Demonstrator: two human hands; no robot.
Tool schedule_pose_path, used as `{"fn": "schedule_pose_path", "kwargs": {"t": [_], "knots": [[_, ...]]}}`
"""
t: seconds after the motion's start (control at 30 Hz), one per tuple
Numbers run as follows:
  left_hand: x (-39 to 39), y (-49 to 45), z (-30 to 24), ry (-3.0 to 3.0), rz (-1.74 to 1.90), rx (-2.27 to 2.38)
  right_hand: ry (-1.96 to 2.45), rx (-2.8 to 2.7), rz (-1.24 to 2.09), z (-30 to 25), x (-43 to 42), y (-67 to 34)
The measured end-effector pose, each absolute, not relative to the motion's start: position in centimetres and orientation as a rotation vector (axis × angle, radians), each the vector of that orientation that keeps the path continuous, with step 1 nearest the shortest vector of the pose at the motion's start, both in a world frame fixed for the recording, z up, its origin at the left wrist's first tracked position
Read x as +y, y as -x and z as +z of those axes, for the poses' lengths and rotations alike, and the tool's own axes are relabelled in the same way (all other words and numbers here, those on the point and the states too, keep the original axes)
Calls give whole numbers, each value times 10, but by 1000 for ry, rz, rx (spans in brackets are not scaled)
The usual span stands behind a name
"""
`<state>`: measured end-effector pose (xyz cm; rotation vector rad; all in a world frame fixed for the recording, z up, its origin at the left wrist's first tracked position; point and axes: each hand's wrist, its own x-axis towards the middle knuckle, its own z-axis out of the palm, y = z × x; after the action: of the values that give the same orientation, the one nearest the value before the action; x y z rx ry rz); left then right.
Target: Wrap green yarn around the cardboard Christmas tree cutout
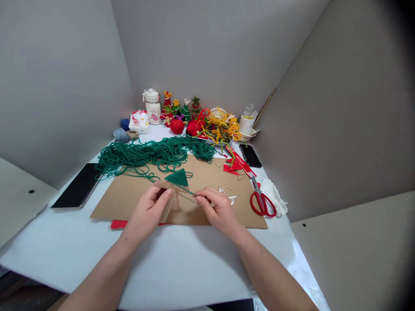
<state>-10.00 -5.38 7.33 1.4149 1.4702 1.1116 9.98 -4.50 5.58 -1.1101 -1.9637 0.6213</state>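
Note:
My left hand (pixel 151 206) pinches the left side of a small cardboard piece (pixel 164 184). Its far part is wrapped in rows of green yarn (pixel 179 177) that form a triangle. From the wrapped part a single green strand runs right to my right hand (pixel 216 206), whose thumb and fingers are closed on it. Both hands are raised over a flat brown cardboard sheet (pixel 129 203). Beyond them a large loose heap of green yarn (pixel 145 152) lies across the sheet's far edge.
Red-handled scissors (pixel 262 204) lie at right beside a crumpled white tissue (pixel 274 196). Red scraps (pixel 232 167) are near them. A tablet (pixel 76 185) is at left, a phone (pixel 250 155) at right. Along the back stand a white bottle (pixel 152 107), yarn-wrapped trees (pixel 185 111) and tangled yellow yarn (pixel 228 126).

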Motion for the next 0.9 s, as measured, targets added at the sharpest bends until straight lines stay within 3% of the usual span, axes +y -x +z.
{"fn": "schedule_pose_path", "kwargs": {"t": [0.67, 0.9], "knots": [[-53, 91, 63, -819, 1016, 1023, 1159, -1753, 847, 60, -45, -109], [-54, 92, 68, -727, 845, 939, 976, -1807, 1152, 58, -43, -115]]}}
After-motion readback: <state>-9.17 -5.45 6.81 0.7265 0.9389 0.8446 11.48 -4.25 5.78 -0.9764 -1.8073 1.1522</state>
